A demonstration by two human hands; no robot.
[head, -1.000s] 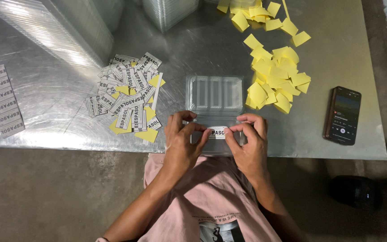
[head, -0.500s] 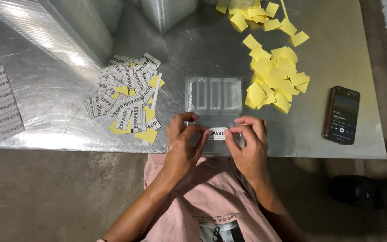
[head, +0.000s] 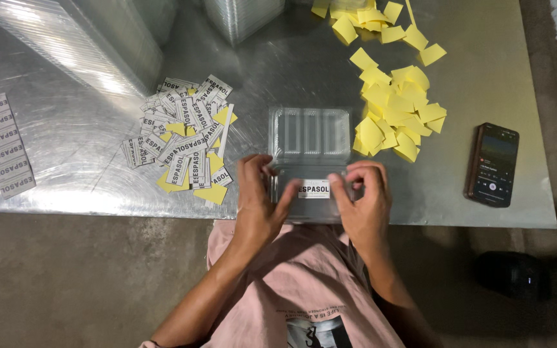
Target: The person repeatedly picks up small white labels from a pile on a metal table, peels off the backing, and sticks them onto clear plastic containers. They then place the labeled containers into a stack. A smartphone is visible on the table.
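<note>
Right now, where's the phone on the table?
In the head view, the dark phone lies flat near the metal table's right front edge, right of the yellow paper pile and beyond the right hand.
</note>
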